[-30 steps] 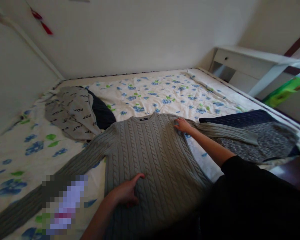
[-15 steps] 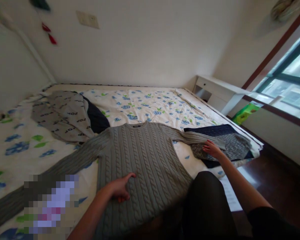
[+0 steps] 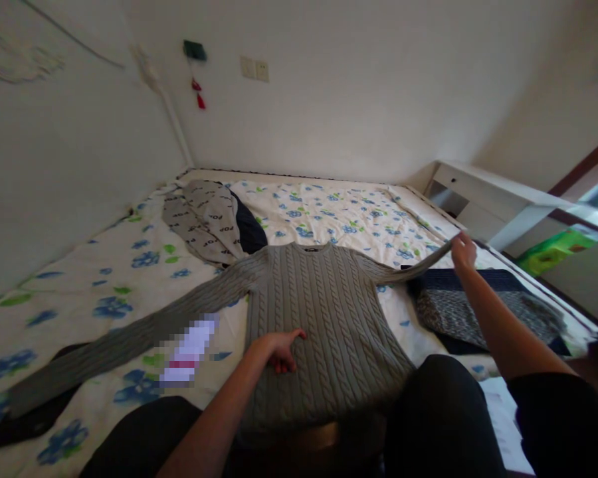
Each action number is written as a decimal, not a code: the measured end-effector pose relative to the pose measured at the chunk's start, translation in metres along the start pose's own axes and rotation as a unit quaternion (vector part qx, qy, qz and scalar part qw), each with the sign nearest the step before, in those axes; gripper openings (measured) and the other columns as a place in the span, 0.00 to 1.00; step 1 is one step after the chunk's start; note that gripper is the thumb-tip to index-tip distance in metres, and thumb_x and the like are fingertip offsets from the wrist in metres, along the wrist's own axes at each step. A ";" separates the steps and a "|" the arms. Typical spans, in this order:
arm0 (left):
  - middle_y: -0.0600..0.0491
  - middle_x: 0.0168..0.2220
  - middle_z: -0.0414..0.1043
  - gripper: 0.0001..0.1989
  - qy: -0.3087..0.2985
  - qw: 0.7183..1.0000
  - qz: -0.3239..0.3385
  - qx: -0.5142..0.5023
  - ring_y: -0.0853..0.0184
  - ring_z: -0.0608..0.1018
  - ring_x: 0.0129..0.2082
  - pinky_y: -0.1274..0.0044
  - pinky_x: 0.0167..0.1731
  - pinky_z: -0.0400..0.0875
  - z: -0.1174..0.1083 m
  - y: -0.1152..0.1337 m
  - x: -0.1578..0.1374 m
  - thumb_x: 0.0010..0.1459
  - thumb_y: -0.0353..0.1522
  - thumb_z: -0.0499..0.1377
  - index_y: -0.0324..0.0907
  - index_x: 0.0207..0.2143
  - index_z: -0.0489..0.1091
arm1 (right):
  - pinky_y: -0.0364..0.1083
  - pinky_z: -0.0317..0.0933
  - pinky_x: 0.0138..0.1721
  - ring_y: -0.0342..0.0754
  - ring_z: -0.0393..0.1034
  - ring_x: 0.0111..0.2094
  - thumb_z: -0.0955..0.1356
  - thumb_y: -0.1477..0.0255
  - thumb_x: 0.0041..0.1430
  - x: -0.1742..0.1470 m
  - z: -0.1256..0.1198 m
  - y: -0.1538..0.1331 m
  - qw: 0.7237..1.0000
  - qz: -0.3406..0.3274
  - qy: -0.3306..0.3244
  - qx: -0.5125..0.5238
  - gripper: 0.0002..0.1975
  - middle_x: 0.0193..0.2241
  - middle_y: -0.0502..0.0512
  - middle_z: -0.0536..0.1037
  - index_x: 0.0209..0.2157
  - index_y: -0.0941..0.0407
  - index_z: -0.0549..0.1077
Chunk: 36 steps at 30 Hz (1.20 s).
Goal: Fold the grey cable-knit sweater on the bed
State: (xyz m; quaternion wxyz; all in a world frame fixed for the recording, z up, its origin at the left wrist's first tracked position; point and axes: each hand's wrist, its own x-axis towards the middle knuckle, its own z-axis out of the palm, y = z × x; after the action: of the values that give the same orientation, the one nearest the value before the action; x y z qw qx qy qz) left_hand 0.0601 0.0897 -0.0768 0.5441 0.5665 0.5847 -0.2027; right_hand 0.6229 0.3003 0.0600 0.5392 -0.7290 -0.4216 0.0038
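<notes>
At the far left of the frame we note the sweater's left sleeve (image 3: 129, 335), lying flat on the bed (image 3: 329, 212) and running from the lower left corner up toward the shoulder near the frame centre; no hand is on it. Above it, in the upper middle-left, a grey printed garment (image 3: 206, 219) lies crumpled over a dark one, well apart from both hands. The grey cable-knit sweater (image 3: 323, 312) lies face up in the centre of the frame, collar toward the far wall, hem toward the bottom edge, its body's long axis running top to bottom in the picture. Our left hand (image 3: 279, 346) rests on the lower left part of the body, palm down, fingers loosely curled and pressing the knit flat; it grips nothing that we can see. Moving right, the right sleeve (image 3: 408, 265) rises off the bed in a taut line from the shoulder toward the right-centre of the frame. Our right hand (image 3: 463, 251) has its fingers closed on the cuff end and holds it lifted above the bed. The sleeve's long axis thus points from that hand back leftward and slightly downward to the sweater body, so the body lies to the left of the right hand. Below the raised sleeve, a folded pile of dark and speckled knitwear (image 3: 468, 309) sits at the right edge of the bed, near the right forearm but not touching it as far as we can tell.
</notes>
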 end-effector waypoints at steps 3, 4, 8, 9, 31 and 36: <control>0.60 0.27 0.78 0.58 -0.008 1.000 0.007 0.003 0.67 0.76 0.19 0.81 0.21 0.71 -0.001 -0.002 0.003 0.49 0.32 0.72 0.56 0.79 0.50 | 0.66 0.61 0.74 0.62 0.71 0.67 0.66 0.66 0.68 -0.051 0.061 -0.083 0.987 -0.130 -0.096 0.007 0.31 0.66 0.71 0.77 0.69 0.62 0.75; 0.61 0.26 0.77 0.58 -0.014 1.000 0.012 0.002 0.67 0.77 0.20 0.81 0.22 0.72 -0.002 -0.003 0.003 0.50 0.32 0.71 0.55 0.79 0.50 | 0.66 0.60 0.75 0.62 0.69 0.70 0.66 0.67 0.69 -0.083 0.080 -0.106 0.971 -0.190 -0.141 0.013 0.33 0.69 0.71 0.74 0.72 0.61 0.72; 0.61 0.26 0.78 0.54 -0.011 0.999 0.043 0.014 0.66 0.80 0.24 0.81 0.26 0.73 -0.012 -0.008 -0.006 0.54 0.37 0.71 0.54 0.79 0.53 | 0.60 0.55 0.79 0.59 0.61 0.76 0.72 0.71 0.66 -0.238 0.128 -0.145 0.818 -0.423 -0.391 0.014 0.38 0.74 0.66 0.69 0.76 0.58 0.68; 0.59 0.28 0.80 0.52 0.002 0.998 0.052 0.025 0.65 0.82 0.26 0.80 0.27 0.73 -0.015 -0.010 -0.009 0.55 0.38 0.71 0.54 0.79 0.55 | 0.60 0.56 0.78 0.59 0.63 0.75 0.73 0.73 0.65 -0.271 0.131 -0.140 0.756 -0.468 -0.458 0.001 0.37 0.73 0.66 0.71 0.75 0.57 0.71; 0.38 0.85 0.42 0.29 0.380 0.879 -0.044 0.284 0.45 0.76 0.69 0.62 0.69 0.69 -0.085 -0.029 -0.013 0.66 0.28 0.55 0.32 0.67 0.77 | 0.62 0.59 0.72 0.71 0.62 0.75 0.69 0.72 0.70 -0.236 0.104 0.032 0.769 -0.223 -0.512 -0.311 0.40 0.83 0.64 0.48 0.80 0.46 0.63; 0.42 0.85 0.47 0.36 0.394 0.871 -0.038 0.291 0.42 0.76 0.69 0.58 0.70 0.69 -0.089 -0.032 0.001 0.64 0.30 0.57 0.37 0.74 0.71 | 0.68 0.62 0.70 0.74 0.62 0.74 0.69 0.62 0.73 -0.227 0.119 0.051 0.780 -0.134 -0.510 -0.338 0.35 0.81 0.71 0.55 0.78 0.51 0.65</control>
State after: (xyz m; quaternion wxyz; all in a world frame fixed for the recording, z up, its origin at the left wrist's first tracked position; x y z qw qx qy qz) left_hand -0.0040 0.1573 -0.0607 0.0712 0.7094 0.6863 -0.1441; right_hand 0.4532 0.2501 -0.1317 -0.0406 -0.6924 -0.7023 0.1602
